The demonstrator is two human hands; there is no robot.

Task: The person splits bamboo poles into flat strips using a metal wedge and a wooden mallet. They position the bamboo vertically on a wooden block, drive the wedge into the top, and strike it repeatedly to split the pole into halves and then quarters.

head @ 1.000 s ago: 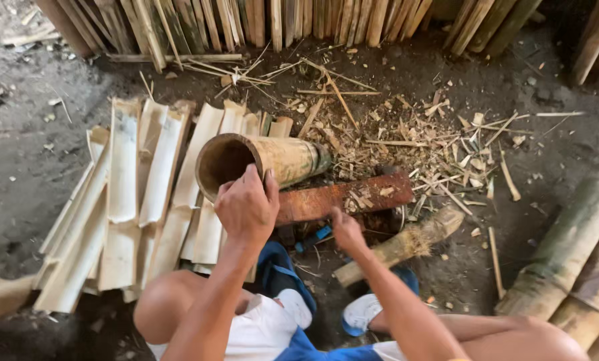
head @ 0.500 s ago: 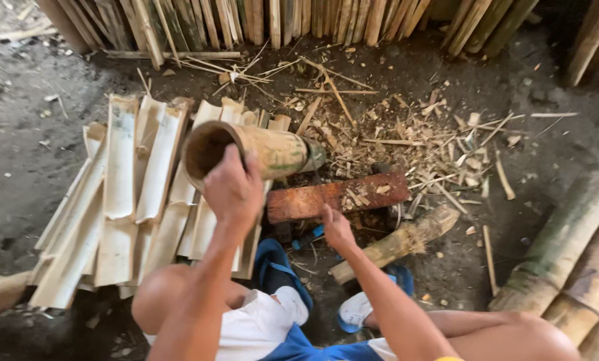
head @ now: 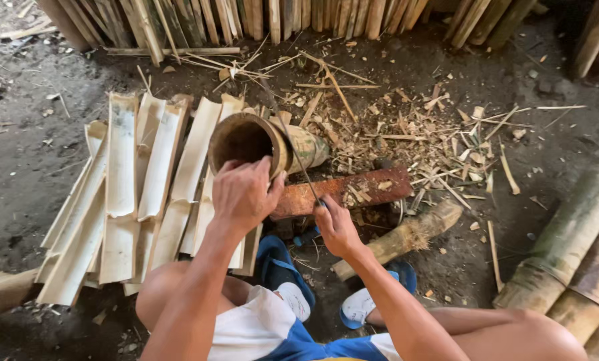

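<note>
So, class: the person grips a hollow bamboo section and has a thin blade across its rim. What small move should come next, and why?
Probably press the blade down into the bamboo section. The left hand steadies the rim, the right hand holds the handle end, and split slats lie alongside.

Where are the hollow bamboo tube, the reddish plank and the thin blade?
Hollow bamboo tube (head: pixel 299 144), head view, green outer wall.
Reddish plank (head: pixel 373 187), head view, top face.
Thin blade (head: pixel 299 164), head view, mid-length.
</note>
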